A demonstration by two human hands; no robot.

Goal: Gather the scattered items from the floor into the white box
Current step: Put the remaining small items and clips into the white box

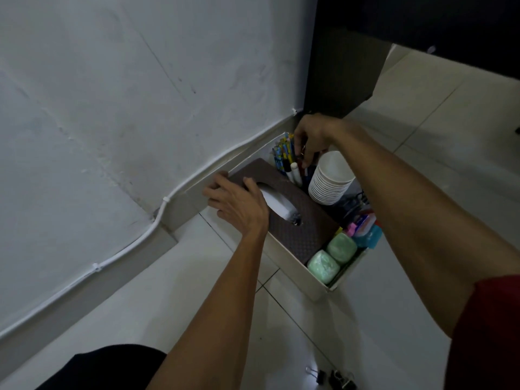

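White box [295,270]: sits on the pale tiled floor [197,277], its far end close to the grey skirting of the white wall [112,94] and just beside a dark cabinet [343,74].
Tissue box [304,229]: brown and textured, lying lengthwise along the left side of the white box, with white tissue showing in its oval slot.
Left hand [239,205]: grasps the far left end of the tissue box, fingers curled over its edge and the thumb on top beside the slot.
Right hand [312,136]: reaches in over the far end, its fingers bent down onto the tops of the pens and markers [284,153]; I cannot tell whether they grip one.
Pens and markers: stand upright in the far corner of the white box.
White cups [330,181]: a nested stack lying tilted, just right of the pens and markers.
Green soap-like blocks [323,266]: two, side by side at the near end.
Colourful packets [364,232]: pink and blue, at the right wall beside the blocks.
Binder clips [337,378]: black, on the floor, well apart from the white box.
Cable [126,249]: white, clipped along the top of the skirting.
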